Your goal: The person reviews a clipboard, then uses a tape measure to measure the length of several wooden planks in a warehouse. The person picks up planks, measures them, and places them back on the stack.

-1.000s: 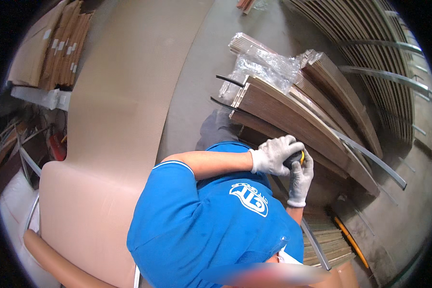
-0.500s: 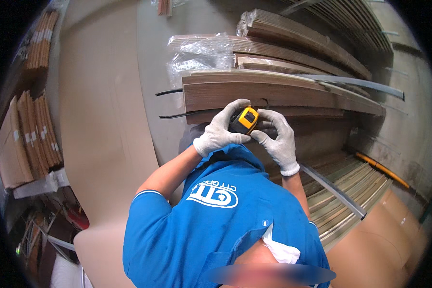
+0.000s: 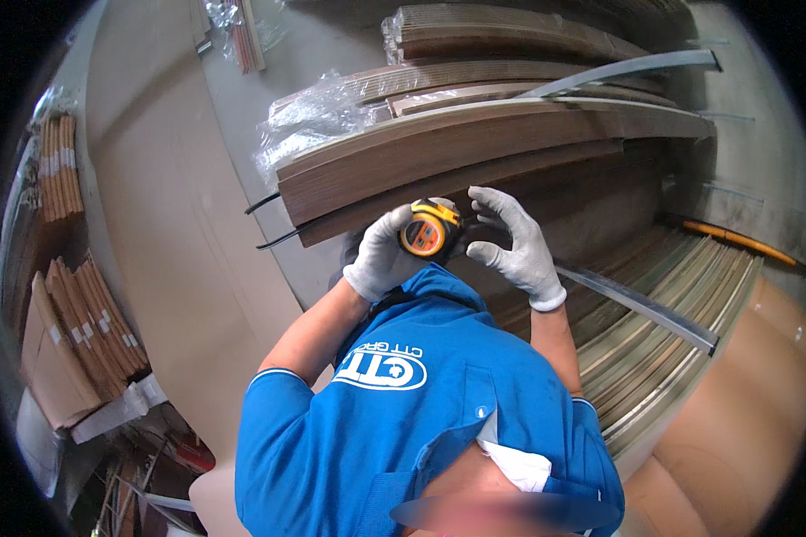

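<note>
Gloved in pale grey, the left hand (image 3: 381, 258) is closed around one side of a tape measure (image 3: 424, 234), which has a black and yellow case with its round orange face turned up. The tape measure is in front of the person's waist, just past the lower part of the blue shirt (image 3: 322, 456). Opposite it, the right hand (image 3: 521, 251), in a matching glove, is spread wide, thumb and fingers well parted, with nothing in its grasp; its fingertips are just beside the case. Beyond the hands lies a stack of dark brown boards (image 3: 475, 157), with two black straps (image 3: 278, 242) poking out at its left end and crumpled clear plastic (image 3: 318, 125) behind that end. To the right, a metal bar (image 3: 640, 304) slants over a pile of thin, paler boards (image 3: 667, 367). On the left, folded cardboard (image 3: 90, 327) stands beside a long brown sheet (image 3: 166, 179) on the floor (image 3: 287, 58).
</note>
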`<state>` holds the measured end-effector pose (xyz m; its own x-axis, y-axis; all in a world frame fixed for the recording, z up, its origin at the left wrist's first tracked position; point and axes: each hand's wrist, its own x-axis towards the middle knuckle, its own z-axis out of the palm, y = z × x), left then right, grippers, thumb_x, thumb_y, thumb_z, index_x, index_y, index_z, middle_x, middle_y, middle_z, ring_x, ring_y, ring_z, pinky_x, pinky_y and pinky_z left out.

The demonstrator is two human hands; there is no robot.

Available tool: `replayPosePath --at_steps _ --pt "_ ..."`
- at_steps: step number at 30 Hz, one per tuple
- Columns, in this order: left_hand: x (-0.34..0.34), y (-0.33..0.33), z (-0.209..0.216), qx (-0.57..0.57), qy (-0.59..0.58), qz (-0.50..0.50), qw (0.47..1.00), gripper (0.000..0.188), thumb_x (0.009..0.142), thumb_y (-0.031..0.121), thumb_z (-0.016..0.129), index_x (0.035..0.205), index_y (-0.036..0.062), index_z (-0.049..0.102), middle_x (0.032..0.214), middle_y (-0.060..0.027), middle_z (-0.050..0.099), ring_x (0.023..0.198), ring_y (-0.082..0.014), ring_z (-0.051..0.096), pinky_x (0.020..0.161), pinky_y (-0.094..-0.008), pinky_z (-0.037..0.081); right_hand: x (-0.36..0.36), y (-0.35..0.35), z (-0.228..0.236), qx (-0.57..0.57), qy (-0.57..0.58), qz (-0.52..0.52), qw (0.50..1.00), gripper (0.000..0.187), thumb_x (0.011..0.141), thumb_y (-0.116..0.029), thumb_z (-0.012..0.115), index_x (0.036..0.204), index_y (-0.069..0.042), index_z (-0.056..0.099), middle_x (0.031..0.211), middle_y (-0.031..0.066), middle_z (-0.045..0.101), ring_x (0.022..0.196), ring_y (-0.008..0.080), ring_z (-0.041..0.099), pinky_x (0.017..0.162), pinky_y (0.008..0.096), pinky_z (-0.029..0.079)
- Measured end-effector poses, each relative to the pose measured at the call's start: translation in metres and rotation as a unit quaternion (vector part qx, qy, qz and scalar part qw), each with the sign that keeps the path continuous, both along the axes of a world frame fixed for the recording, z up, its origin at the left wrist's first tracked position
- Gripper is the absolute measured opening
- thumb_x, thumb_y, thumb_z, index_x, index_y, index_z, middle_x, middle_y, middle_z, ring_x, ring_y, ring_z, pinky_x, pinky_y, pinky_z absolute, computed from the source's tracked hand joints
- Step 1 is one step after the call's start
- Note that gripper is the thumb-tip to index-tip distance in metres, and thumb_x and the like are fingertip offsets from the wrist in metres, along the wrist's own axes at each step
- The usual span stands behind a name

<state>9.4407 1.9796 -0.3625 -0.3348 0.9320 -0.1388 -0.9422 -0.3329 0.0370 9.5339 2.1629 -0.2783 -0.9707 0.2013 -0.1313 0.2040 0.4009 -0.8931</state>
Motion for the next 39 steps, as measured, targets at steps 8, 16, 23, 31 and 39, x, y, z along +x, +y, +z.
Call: replayPosePath --at_steps 8,16,23,31,39 --pt "0.015 0.034 -0.012 -0.058 -0.142 -0.089 0.984 0.056 0.097 0.056 0.046 0.118 0.006 0.06 0.111 -0.0109 0.066 0.098 -0.0254 0.064 0.08 -0.0432 0.054 0.028 0.026 0.003 0.007 0.028 -0.064 0.998 0.053 0.081 -0.029 0.079 0.123 -0.002 0.062 0.113 0.0121 0.067 0.101 0.0201 0.065 0.09 0.0318 0.052" --pt "0.032 0.054 -0.013 -0.049 -0.155 -0.113 0.98 0.062 0.091 0.066 0.048 0.109 0.0089 0.065 0.108 -0.0117 0.067 0.087 -0.0259 0.065 0.066 -0.0377 0.054 0.053 0.044 0.006 0.071 0.073 -0.139 0.985 0.04 0.081 -0.025 0.079 0.111 -0.002 0.067 0.106 0.0117 0.068 0.094 0.0234 0.067 0.082 0.0324 0.054" --pt "0.049 0.071 -0.015 -0.089 -0.154 -0.107 0.978 0.06 0.089 0.064 0.053 0.115 0.0103 0.06 0.102 -0.0125 0.065 0.079 -0.0258 0.062 0.062 -0.0386 0.053 0.066 0.034 0.014 0.221 0.178 -0.098 0.954 0.038 0.078 -0.028 0.08 0.108 -0.007 0.069 0.103 0.0101 0.067 0.091 0.0278 0.064 0.078 0.0378 0.053" --pt "0.06 0.069 0.007 -0.209 0.239 -0.043 0.947 0.064 0.077 0.024 0.083 0.13 0.0113 0.049 0.116 -0.0024 0.057 0.107 -0.0167 0.054 0.091 -0.0325 0.049 0.088 0.046 0.027 0.274 0.213 -0.176 0.921 0.037 0.08 -0.023 0.08 0.11 -0.006 0.068 0.108 0.0115 0.064 0.095 0.0253 0.063 0.079 0.0349 0.053" --pt "0.07 0.071 0.016 -0.262 0.556 0.025 0.788 0.06 0.07 0.006 0.085 0.122 0.0092 0.055 0.115 -0.0054 0.059 0.106 -0.018 0.059 0.093 -0.032 0.051 0.091 0.037 0.007 0.076 0.004 -0.156 0.985 0.023 0.088 -0.023 0.073 0.089 0.0 0.069 0.079 0.0083 0.068 0.067 0.0141 0.063 0.061 0.0282 0.049"
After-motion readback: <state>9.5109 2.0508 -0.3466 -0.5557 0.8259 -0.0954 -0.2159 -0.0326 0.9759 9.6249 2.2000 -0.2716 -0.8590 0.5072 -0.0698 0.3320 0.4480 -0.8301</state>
